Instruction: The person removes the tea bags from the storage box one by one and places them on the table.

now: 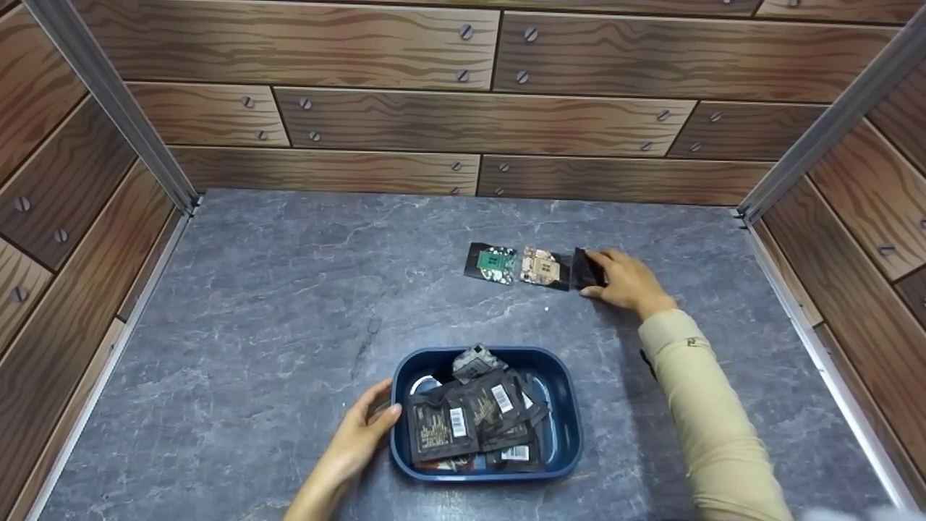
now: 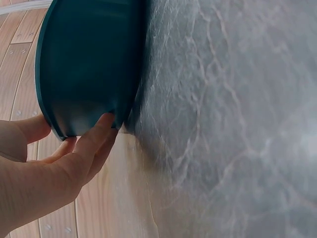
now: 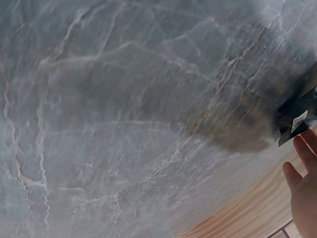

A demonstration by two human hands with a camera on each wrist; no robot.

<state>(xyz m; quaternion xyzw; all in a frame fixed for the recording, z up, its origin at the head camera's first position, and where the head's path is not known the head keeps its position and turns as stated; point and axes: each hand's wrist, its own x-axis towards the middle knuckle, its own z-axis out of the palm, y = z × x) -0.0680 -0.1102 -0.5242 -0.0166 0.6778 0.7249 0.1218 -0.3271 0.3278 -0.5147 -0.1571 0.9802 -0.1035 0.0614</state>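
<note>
At the back right of the table, my right hand (image 1: 628, 281) holds a small black packet (image 1: 587, 270) between thumb and fingers. This packet touches or nearly touches the right end of a row. The row has a packet with a green label (image 1: 496, 262) and one with a beige label (image 1: 542, 267), lying flat. In the right wrist view, a white barcode shows on the held packet (image 3: 298, 119). My left hand (image 1: 359, 434) grips the left side of a blue plastic tub (image 1: 576, 434), thumb at the rim and fingers against the outer wall (image 2: 91, 64).
Inside the tub lies a loose pile of several black packets (image 1: 443, 427) with barcodes, and a grey patterned one (image 1: 474, 363) near its back wall. The grey marbled tabletop (image 1: 275, 304) is bounded by wood-patterned walls (image 1: 376, 119) with metal corner posts (image 1: 119, 101).
</note>
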